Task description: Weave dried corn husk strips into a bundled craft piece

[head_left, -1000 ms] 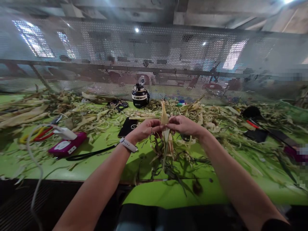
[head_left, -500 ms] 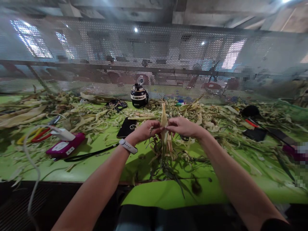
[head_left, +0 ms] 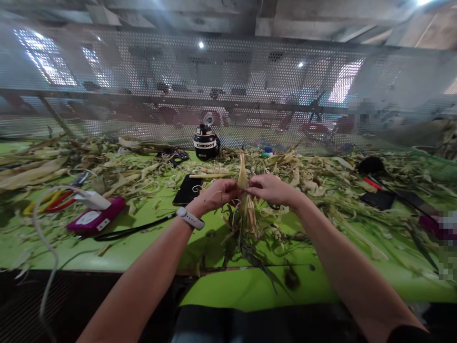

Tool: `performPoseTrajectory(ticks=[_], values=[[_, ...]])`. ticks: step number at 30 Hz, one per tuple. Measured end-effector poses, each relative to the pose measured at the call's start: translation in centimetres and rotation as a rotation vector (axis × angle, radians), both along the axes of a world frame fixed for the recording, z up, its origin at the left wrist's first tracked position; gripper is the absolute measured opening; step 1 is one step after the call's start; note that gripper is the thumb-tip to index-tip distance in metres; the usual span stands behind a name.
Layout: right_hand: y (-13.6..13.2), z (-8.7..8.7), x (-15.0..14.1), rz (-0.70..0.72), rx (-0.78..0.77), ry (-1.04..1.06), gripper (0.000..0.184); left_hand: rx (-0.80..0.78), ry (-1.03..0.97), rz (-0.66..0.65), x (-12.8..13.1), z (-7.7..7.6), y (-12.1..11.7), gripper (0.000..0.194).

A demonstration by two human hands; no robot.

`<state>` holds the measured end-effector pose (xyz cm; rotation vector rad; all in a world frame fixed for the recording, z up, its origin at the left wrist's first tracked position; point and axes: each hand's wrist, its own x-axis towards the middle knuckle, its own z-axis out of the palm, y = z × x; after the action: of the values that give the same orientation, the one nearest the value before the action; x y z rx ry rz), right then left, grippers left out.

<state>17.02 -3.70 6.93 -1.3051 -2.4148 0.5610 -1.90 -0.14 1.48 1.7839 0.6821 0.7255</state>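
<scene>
Husk [head_left: 243,174] held over the tabletop [head_left: 150,247], back from the front edge; bare green shows just below the left wrist, while scraps [head_left: 310,183] crowd the far side. Its narrow tip points up, long axis nearly vertical. It stands between the left hand [head_left: 218,193] and right hand [head_left: 272,188], both pinching it.

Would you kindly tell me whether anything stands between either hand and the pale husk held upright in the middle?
Nothing visible does: the left hand and the right hand both hold the pale husk directly. The black bottle stands farther back, out of the way.
</scene>
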Motion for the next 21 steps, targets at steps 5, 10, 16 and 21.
performPoseTrajectory(ticks=[5,10,16,21], values=[[0.10,-0.04,0.06,-0.003,0.025,0.001,0.019,0.060,0.018,0.010,0.00,-0.04,0.02,0.022],[0.05,-0.25,-0.30,-0.044,0.115,-0.059,0.018,0.174,0.052,0.080,-0.06,-0.21,0.09,0.022],[0.33,-0.45,-0.20,-0.071,0.124,-0.005,0.013,0.216,0.024,0.113,-0.03,-0.15,0.11,0.023],[0.39,-0.58,-0.21,-0.073,0.093,0.011,0.014,0.134,-0.039,0.087,0.10,0.38,-0.25,0.026]])
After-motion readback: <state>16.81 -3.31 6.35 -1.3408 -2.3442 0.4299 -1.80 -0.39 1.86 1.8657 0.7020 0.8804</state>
